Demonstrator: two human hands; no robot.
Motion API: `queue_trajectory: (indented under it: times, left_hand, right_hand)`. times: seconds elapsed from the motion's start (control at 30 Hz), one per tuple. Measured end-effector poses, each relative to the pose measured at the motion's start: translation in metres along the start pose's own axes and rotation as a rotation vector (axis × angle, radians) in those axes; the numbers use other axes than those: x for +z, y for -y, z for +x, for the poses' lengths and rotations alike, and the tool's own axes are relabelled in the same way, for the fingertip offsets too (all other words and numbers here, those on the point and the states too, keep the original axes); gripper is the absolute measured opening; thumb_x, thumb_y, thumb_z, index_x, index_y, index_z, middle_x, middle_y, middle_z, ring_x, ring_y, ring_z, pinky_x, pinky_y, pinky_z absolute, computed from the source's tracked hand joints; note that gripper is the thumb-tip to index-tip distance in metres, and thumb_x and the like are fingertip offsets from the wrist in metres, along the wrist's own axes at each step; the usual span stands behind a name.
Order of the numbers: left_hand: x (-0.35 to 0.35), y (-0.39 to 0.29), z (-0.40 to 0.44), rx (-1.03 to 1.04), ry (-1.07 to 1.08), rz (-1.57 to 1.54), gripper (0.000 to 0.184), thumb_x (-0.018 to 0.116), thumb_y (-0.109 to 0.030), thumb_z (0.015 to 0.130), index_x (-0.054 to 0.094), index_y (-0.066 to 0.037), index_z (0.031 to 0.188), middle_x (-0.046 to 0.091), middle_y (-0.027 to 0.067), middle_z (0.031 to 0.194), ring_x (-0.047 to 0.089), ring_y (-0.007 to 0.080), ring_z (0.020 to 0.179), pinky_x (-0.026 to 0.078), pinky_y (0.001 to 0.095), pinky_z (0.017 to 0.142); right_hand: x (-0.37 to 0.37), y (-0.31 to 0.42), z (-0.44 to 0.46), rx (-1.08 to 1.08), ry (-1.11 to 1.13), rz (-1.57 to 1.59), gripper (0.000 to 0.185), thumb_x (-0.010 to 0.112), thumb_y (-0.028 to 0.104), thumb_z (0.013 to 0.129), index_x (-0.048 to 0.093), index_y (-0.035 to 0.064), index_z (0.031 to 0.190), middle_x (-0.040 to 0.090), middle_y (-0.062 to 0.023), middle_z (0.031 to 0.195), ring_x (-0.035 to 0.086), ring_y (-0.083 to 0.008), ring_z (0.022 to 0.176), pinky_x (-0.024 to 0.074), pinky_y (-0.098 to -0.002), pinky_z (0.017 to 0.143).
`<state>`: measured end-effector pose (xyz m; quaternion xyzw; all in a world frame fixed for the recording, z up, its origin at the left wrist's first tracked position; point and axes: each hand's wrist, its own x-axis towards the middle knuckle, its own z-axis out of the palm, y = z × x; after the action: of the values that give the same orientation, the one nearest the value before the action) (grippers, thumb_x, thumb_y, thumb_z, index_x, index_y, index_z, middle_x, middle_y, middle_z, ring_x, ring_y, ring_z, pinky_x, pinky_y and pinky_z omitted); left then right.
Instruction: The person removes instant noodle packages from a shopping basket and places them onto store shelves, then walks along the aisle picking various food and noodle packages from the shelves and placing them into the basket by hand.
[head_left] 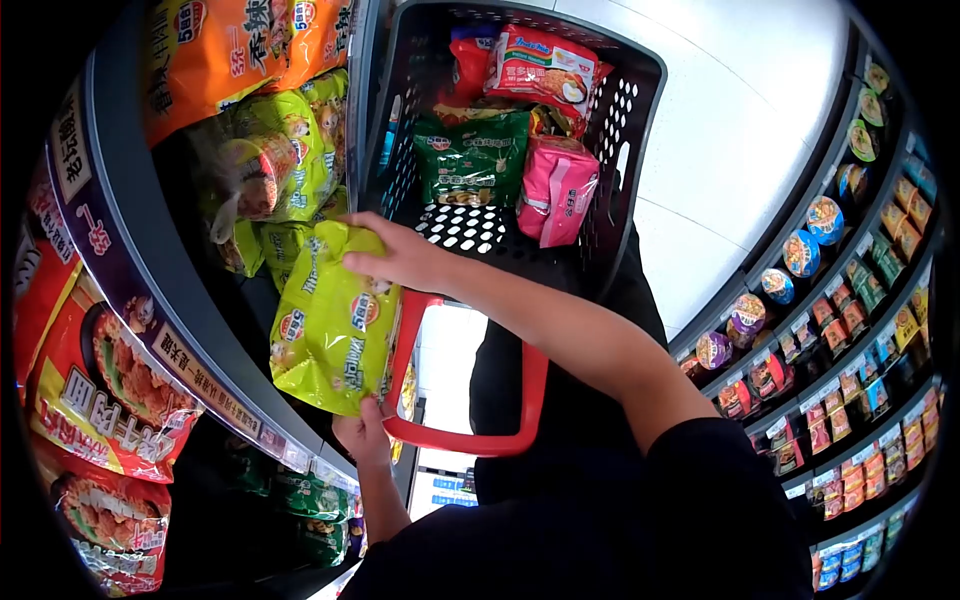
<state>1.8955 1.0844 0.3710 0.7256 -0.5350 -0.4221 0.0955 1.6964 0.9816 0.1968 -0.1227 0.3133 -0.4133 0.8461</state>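
Observation:
A yellow-green instant noodle multipack (335, 320) is held between both hands at the shelf's edge, beside the basket. My right hand (395, 252) reaches across and grips its far upper corner, thumb on top. At the near lower corner, my left hand (362, 432) closes on the wrapper; part of its fingers is hidden. Similar yellow-green packs (300, 135) lie on the shelf behind it. The black shopping basket (640, 75), with a red handle (535, 400), holds a green noodle pack (470, 160), a pink pack (558, 190) and a red-and-white noodle pack (543, 68).
Orange noodle packs (245, 50) fill the upper left shelf. A purple-edged shelf strip (130, 270) curves along the left, with large red noodle packs (120, 390) below. On the right stand shelves of cup noodles (802, 252) and small packets, across a white tiled floor (730, 130).

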Motion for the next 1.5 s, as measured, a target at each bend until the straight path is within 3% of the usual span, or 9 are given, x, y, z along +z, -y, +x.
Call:
queue_trajectory:
  times: [0.2, 0.33, 0.4, 0.53, 0.87, 1.07, 1.17, 1.33, 1.5]
  left_hand:
    - [0.001, -0.074, 0.048, 0.341, 0.321, 0.182, 0.012, 0.056, -0.002, 0.084, 0.063, 0.000, 0.074, 0.063, 0.0060, 0.061, 0.062, 0.0195, 0.053, 0.048, 0.0307, 0.057]
    - [0.063, -0.111, 0.108, 0.184, 0.451, -0.007, 0.011, 0.058, -0.007, 0.089, 0.066, -0.001, 0.086, 0.060, 0.0073, 0.058, 0.061, 0.0161, 0.051, 0.045, 0.0265, 0.050]
    - [0.109, -0.135, 0.147, 0.042, 0.563, -0.100, 0.025, 0.058, -0.022, 0.093, 0.065, -0.002, 0.078, 0.058, 0.0029, 0.055, 0.055, 0.0112, 0.048, 0.042, 0.0265, 0.048]
    - [0.198, -0.145, 0.221, -0.119, 0.685, -0.294, 0.035, 0.058, -0.034, 0.093, 0.056, -0.006, 0.071, 0.045, -0.0015, 0.054, 0.046, 0.0098, 0.047, 0.036, 0.0262, 0.048]
    - [0.324, -0.050, 0.282, -0.165, 0.557, -0.334, 0.033, 0.059, -0.034, 0.092, 0.057, -0.002, 0.101, 0.059, 0.0035, 0.077, 0.058, 0.0118, 0.061, 0.049, 0.0261, 0.054]
    - [0.272, -0.007, 0.211, -0.141, 0.650, -0.354, 0.025, 0.056, -0.025, 0.094, 0.056, -0.005, 0.108, 0.062, 0.0049, 0.088, 0.058, 0.0109, 0.069, 0.048, 0.0257, 0.058]
    - [0.205, -0.009, 0.157, 0.189, 0.666, -0.183, 0.021, 0.060, -0.019, 0.089, 0.059, -0.006, 0.105, 0.062, 0.0081, 0.089, 0.061, 0.0193, 0.075, 0.049, 0.0315, 0.065]
    - [0.086, -0.020, 0.109, 0.424, 0.174, 0.607, 0.029, 0.065, -0.015, 0.084, 0.059, -0.005, 0.110, 0.055, 0.0150, 0.110, 0.053, 0.0343, 0.106, 0.041, 0.0424, 0.094]
    - [0.026, -0.003, 0.025, -0.275, 0.125, 0.496, 0.038, 0.062, -0.023, 0.089, 0.054, -0.001, 0.119, 0.054, 0.0175, 0.119, 0.054, 0.0328, 0.112, 0.043, 0.0386, 0.096]
  right_hand:
    - [-0.038, 0.039, -0.088, -0.189, -0.260, -0.015, 0.069, 0.073, 0.014, 0.082, 0.035, 0.0018, 0.139, 0.054, -0.0099, 0.123, 0.053, -0.0164, 0.113, 0.0442, -0.0330, 0.097]
    - [-0.089, 0.042, -0.127, -0.549, -0.520, 0.074, 0.084, 0.062, 0.052, 0.087, 0.028, -0.0002, 0.143, 0.042, -0.0124, 0.138, 0.041, -0.0224, 0.129, 0.0318, -0.0384, 0.108]
    - [-0.116, 0.055, -0.127, -0.585, -0.600, 0.128, 0.071, 0.060, 0.043, 0.091, 0.031, 0.0000, 0.140, 0.046, -0.0122, 0.135, 0.045, -0.0224, 0.124, 0.0358, -0.0372, 0.105]
    - [-0.175, 0.072, -0.106, -0.419, -1.069, -0.009, 0.052, 0.051, 0.035, 0.098, 0.042, -0.0039, 0.132, 0.053, -0.0153, 0.127, 0.052, -0.0219, 0.116, 0.0400, -0.0352, 0.101]
    - [-0.197, 0.056, -0.108, -0.140, -1.217, -0.428, 0.063, 0.056, 0.026, 0.091, 0.033, -0.0085, 0.139, 0.044, -0.0233, 0.139, 0.044, -0.0281, 0.127, 0.0363, -0.0334, 0.103]
    - [-0.194, 0.024, -0.130, -0.523, -0.940, -1.302, 0.045, 0.060, -0.004, 0.075, 0.051, 0.0004, 0.120, 0.049, -0.0215, 0.128, 0.043, -0.0404, 0.124, 0.0335, -0.0438, 0.106]
    - [-0.192, 0.032, -0.149, -0.404, -0.890, -1.677, 0.056, 0.060, -0.001, 0.071, 0.048, 0.0046, 0.125, 0.042, -0.0199, 0.137, 0.034, -0.0400, 0.133, 0.0219, -0.0651, 0.105]
    - [-0.239, 0.044, -0.154, -0.559, -1.190, -1.552, 0.072, 0.065, 0.013, 0.081, 0.029, -0.0107, 0.139, 0.030, -0.0292, 0.144, 0.027, -0.0405, 0.136, 0.0187, -0.0446, 0.114]
    - [-0.283, 0.058, -0.126, -0.266, -1.181, -0.850, 0.076, 0.065, 0.012, 0.086, 0.019, -0.0127, 0.141, 0.033, -0.0288, 0.141, 0.039, -0.0349, 0.129, 0.0313, -0.0372, 0.109]
